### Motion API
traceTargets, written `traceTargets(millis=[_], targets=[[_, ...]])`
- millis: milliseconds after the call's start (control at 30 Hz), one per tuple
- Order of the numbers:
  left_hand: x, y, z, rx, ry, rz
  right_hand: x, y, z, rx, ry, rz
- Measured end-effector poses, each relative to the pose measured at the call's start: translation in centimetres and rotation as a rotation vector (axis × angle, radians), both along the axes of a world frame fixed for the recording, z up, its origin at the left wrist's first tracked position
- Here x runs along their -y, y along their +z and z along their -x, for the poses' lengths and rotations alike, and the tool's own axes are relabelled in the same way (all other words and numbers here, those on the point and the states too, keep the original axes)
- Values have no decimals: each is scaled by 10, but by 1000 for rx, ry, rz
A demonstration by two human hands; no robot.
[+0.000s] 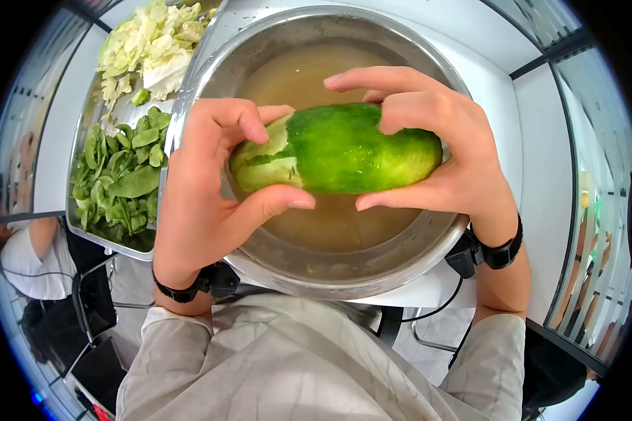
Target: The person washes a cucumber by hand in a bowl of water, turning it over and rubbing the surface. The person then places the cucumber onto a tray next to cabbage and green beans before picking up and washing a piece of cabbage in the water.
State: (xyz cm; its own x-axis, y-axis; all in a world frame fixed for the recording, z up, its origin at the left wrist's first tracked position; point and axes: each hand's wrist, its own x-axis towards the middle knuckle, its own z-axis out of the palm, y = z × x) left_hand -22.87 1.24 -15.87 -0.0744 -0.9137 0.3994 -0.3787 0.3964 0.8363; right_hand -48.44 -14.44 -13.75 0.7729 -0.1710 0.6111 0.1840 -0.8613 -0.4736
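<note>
I hold a green cucumber level above a large steel bowl of cloudy water. Its left end is partly peeled and pale. My left hand grips that pale end, thumb underneath and fingers curled over the top. My right hand wraps the right end, fingers stretched over the top and thumb below. Both wrists wear black bands.
A steel tray at the left holds spinach leaves near me and chopped pale cabbage farther away. Bowl and tray sit on a white table. Another person is seated at the far left.
</note>
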Motion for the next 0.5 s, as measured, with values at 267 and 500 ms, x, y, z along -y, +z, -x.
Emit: traceTargets(millis=[267, 500], targets=[[1, -1, 0, -15, -6, 8, 1, 0, 0, 15, -1, -2], [1, -2, -1, 12, 4, 9, 0, 1, 0, -16, -2, -3]])
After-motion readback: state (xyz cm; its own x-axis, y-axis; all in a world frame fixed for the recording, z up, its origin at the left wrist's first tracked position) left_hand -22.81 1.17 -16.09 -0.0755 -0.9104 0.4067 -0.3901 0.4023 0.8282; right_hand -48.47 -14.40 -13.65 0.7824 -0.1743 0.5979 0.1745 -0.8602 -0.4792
